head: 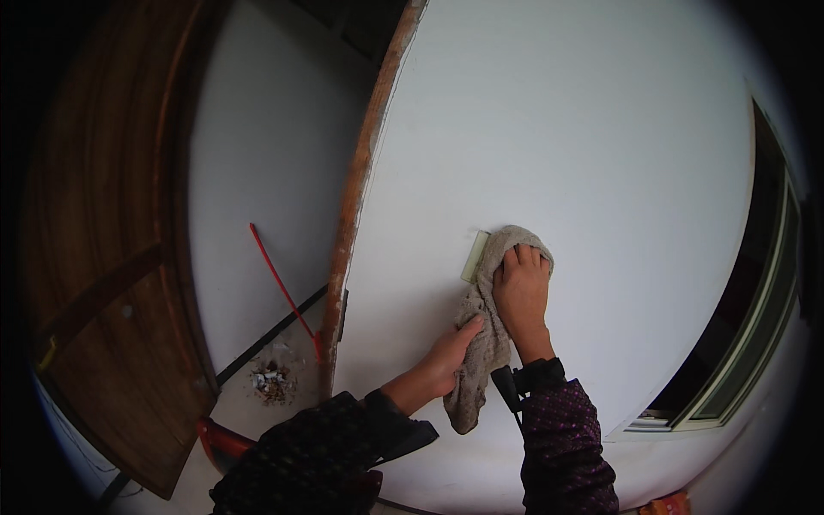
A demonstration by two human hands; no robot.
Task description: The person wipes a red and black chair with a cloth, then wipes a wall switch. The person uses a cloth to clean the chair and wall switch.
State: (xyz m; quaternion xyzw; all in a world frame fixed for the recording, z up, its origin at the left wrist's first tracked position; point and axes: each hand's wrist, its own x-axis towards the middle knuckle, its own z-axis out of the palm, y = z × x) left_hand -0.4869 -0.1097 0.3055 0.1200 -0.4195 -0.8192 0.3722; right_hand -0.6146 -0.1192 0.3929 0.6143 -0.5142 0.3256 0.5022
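Note:
A grey-brown cloth (479,347) hangs in folds against the white wall (553,141). My right hand (523,293) presses the bunched upper part of the cloth to the wall, its fingertips sunk in the fabric. Lower and to the left, my left hand (444,360) grips the hanging part, with the thumb lying over it. Just left of the upper cloth, a pale wall plate (474,257) shows in part; the cloth hides its right side.
Left of the wall stands a worn wooden door frame (360,174), then an open wooden door (109,257). A red stick (283,286) leans near a debris pile (273,383) on the floor. A sliding window (740,360) is at the right.

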